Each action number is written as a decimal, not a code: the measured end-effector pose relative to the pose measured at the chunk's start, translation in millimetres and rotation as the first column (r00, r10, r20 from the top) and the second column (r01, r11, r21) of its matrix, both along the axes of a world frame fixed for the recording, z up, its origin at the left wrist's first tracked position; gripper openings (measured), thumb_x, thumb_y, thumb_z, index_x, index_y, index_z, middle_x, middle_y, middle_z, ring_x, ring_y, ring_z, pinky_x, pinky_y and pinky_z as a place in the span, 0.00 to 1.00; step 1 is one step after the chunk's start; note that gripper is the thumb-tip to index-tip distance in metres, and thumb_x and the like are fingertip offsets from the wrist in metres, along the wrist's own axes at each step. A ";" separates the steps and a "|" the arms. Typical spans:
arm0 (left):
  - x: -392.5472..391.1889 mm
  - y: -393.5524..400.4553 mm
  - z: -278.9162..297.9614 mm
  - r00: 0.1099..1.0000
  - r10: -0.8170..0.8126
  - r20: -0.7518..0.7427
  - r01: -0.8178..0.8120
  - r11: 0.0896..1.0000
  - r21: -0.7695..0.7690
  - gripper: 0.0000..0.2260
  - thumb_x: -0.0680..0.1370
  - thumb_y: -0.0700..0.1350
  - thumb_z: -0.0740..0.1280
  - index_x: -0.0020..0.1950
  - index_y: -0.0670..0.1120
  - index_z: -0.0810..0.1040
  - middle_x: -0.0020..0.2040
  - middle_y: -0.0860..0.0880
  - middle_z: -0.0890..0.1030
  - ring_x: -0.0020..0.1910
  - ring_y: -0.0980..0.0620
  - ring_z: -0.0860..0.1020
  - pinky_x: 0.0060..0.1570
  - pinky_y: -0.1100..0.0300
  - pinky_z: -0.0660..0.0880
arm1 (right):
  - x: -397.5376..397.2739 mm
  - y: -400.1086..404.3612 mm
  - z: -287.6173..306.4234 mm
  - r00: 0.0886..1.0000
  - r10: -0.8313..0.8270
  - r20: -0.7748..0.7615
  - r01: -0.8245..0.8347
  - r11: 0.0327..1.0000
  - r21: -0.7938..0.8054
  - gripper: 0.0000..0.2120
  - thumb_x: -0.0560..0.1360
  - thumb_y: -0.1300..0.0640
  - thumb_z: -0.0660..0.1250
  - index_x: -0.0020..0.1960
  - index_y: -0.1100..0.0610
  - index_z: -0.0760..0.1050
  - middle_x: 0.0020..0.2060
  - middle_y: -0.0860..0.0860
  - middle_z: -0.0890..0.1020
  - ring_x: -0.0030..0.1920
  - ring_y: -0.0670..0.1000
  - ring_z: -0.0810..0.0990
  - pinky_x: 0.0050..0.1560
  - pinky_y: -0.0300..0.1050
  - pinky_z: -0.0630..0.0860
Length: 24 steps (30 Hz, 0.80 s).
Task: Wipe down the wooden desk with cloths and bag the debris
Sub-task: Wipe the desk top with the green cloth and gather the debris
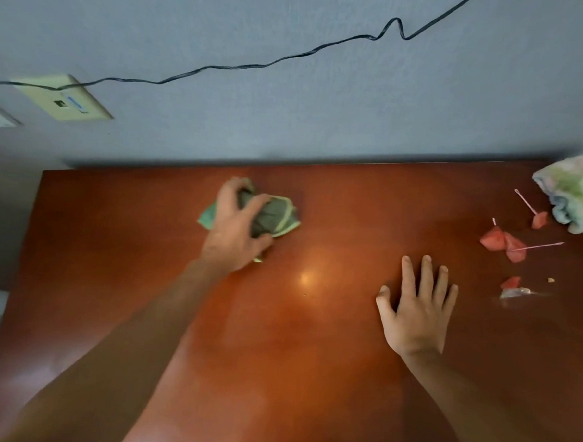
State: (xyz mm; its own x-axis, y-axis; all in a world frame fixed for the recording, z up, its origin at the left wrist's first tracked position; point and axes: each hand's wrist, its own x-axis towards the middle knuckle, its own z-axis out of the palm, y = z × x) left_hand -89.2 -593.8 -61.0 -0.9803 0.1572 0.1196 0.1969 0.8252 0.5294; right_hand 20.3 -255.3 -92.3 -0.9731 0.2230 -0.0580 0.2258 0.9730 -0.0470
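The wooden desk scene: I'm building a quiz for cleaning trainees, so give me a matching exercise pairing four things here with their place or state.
Column one:
1. green cloth
2. right hand
3. red scraps
4. pale patterned cloth

Column two:
A. flat, empty, on the desk
B. bunched at the far right corner
C. gripped under the left hand
D. scattered loose beside thin sticks

Pairs: 1-C, 2-A, 3-D, 4-B.

Left hand [236, 224]: bare, palm down, fingers curled in a closed grip around a crumpled green cloth [277, 216], forearm stretched forward from lower left.
Right hand [417, 308]: bare, flat, palm down, fingers spread and straight, empty, pressed on the glossy reddish-brown wooden table [311, 340].
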 end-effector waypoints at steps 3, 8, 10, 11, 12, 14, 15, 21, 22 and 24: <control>0.9 -31.8 5.3 0.969 0.188 0.163 -0.115 0.920 -0.376 0.37 0.71 0.67 0.66 0.79 0.61 0.60 0.83 0.39 0.49 0.81 0.31 0.47 0.75 0.28 0.43 | -0.5 0.3 1.4 1.000 0.003 0.011 -0.003 1.000 0.008 0.35 0.79 0.38 0.52 0.81 0.54 0.63 0.81 0.61 0.62 0.80 0.68 0.56 0.78 0.72 0.54; -3.9 15.0 4.1 0.822 0.508 0.258 -0.432 0.850 -0.300 0.55 0.72 0.79 0.57 0.83 0.42 0.47 0.83 0.36 0.51 0.82 0.33 0.49 0.77 0.28 0.46 | -0.1 -0.3 2.4 1.000 -0.006 0.018 0.006 1.000 0.001 0.35 0.78 0.38 0.52 0.81 0.53 0.64 0.81 0.61 0.62 0.81 0.67 0.56 0.78 0.71 0.54; -16.4 36.1 -1.2 0.874 0.448 0.187 -0.391 0.878 -0.275 0.52 0.74 0.75 0.62 0.83 0.40 0.50 0.82 0.36 0.54 0.82 0.34 0.50 0.77 0.29 0.46 | -0.9 0.5 2.2 1.000 -0.002 0.019 0.002 1.000 0.006 0.35 0.78 0.38 0.52 0.81 0.53 0.63 0.81 0.60 0.62 0.81 0.67 0.56 0.78 0.71 0.54; -23.3 47.1 -3.6 0.909 0.379 0.172 -0.332 0.910 -0.250 0.50 0.74 0.72 0.64 0.83 0.40 0.51 0.82 0.38 0.55 0.82 0.36 0.51 0.78 0.31 0.44 | -1.3 0.6 2.6 1.000 -0.001 0.022 0.000 1.000 0.009 0.35 0.78 0.38 0.52 0.81 0.53 0.63 0.81 0.60 0.62 0.81 0.67 0.56 0.78 0.71 0.54; -31.1 59.2 -6.2 0.941 0.294 0.166 -0.255 0.941 -0.221 0.50 0.75 0.70 0.66 0.83 0.40 0.52 0.83 0.40 0.56 0.82 0.37 0.51 0.78 0.33 0.43 | -1.6 0.7 2.9 1.000 -0.001 0.022 0.001 1.000 0.013 0.35 0.78 0.37 0.52 0.81 0.53 0.64 0.81 0.60 0.62 0.81 0.67 0.56 0.78 0.71 0.54; -46.4 88.9 -7.2 0.980 0.095 0.173 -0.067 0.985 -0.161 0.48 0.74 0.66 0.69 0.82 0.40 0.53 0.82 0.42 0.59 0.82 0.40 0.52 0.79 0.37 0.42 | -1.8 1.0 2.6 1.000 -0.002 0.022 0.002 1.000 0.018 0.35 0.78 0.37 0.52 0.81 0.52 0.64 0.81 0.60 0.62 0.81 0.67 0.57 0.78 0.71 0.55; -53.3 105.5 -5.6 0.984 -0.019 0.180 0.043 0.990 -0.133 0.46 0.74 0.64 0.70 0.82 0.41 0.55 0.81 0.43 0.61 0.82 0.40 0.54 0.79 0.37 0.43 | -1.8 1.1 2.5 1.000 -0.002 0.023 0.001 1.000 0.015 0.35 0.78 0.37 0.52 0.81 0.52 0.64 0.81 0.60 0.62 0.81 0.67 0.57 0.78 0.71 0.55; -56.3 172.7 20.5 0.884 -0.425 0.193 0.429 0.903 0.021 0.39 0.74 0.41 0.75 0.82 0.44 0.61 0.80 0.46 0.65 0.79 0.45 0.63 0.80 0.46 0.55 | -1.8 3.5 4.3 1.000 -0.004 0.028 0.005 1.000 -0.014 0.35 0.78 0.37 0.54 0.81 0.51 0.63 0.82 0.58 0.61 0.81 0.66 0.56 0.79 0.70 0.54; -52.5 164.1 22.7 0.897 -0.410 0.165 0.415 0.910 0.005 0.40 0.74 0.41 0.75 0.82 0.45 0.61 0.81 0.46 0.65 0.79 0.45 0.63 0.79 0.48 0.58 | -1.5 3.7 5.1 0.999 -0.002 0.035 0.003 1.000 -0.014 0.35 0.78 0.37 0.53 0.82 0.50 0.63 0.82 0.58 0.61 0.81 0.66 0.56 0.79 0.70 0.54; -43.4 128.2 20.9 0.925 -0.372 0.074 0.377 0.924 -0.069 0.40 0.73 0.44 0.76 0.81 0.45 0.63 0.80 0.45 0.67 0.79 0.43 0.64 0.77 0.47 0.60 | -1.9 4.1 5.8 0.999 -0.002 0.041 0.003 1.000 -0.017 0.35 0.78 0.36 0.53 0.82 0.50 0.63 0.82 0.58 0.61 0.82 0.66 0.55 0.79 0.70 0.54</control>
State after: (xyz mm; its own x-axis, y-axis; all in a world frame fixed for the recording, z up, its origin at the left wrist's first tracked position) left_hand -132.6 -465.6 -40.1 -0.8531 0.5205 0.0352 0.4702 0.7379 0.4842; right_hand 18.4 -251.2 -86.5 -0.9693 0.2239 -0.1019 0.2302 0.9716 -0.0542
